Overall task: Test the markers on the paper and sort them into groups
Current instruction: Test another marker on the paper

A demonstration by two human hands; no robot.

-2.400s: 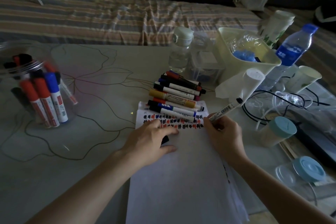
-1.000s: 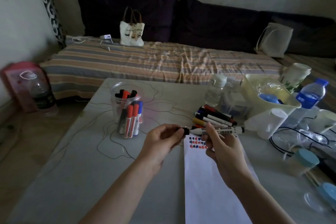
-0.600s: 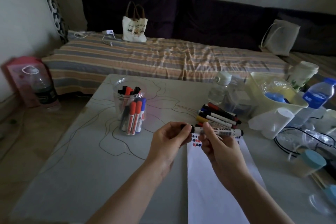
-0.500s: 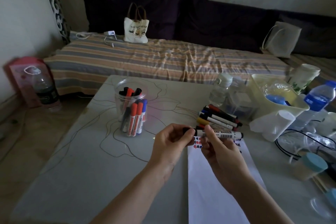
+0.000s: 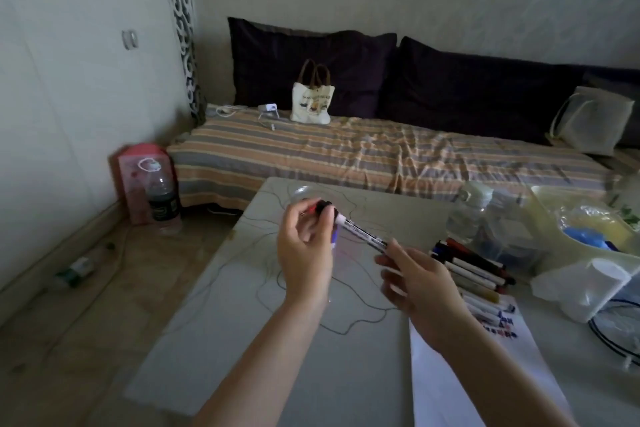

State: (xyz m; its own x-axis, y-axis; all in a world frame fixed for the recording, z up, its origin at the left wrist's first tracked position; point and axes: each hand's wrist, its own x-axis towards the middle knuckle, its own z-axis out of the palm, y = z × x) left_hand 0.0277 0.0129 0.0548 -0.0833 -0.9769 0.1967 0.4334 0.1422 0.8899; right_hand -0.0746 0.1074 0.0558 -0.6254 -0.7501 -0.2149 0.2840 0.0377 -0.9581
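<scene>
My left hand (image 5: 304,253) pinches the black-capped end of a white whiteboard marker (image 5: 360,230) above the clear jar (image 5: 300,189). The hand hides most of the jar; a blue marker (image 5: 334,238) inside it shows below my fingers. The held marker slants down to the right, where my right hand (image 5: 415,282) holds its tail end between thumb and forefinger. A row of several tested markers (image 5: 474,267) lies to the right, by the top of the white paper (image 5: 485,374). Red, blue and black scribbles (image 5: 498,326) mark the paper's top edge.
A clear water bottle (image 5: 467,215), a yellow tub (image 5: 554,218), a white cup (image 5: 588,284) and black cables (image 5: 616,333) crowd the table's right side. A striped sofa (image 5: 346,156) with a tote bag (image 5: 311,104) lies behind. On the floor at left stands a dark bottle (image 5: 161,204).
Both hands have carried the capped marker from above the paper to the left and away, over the jar. The view has tilted up and turned left.
</scene>
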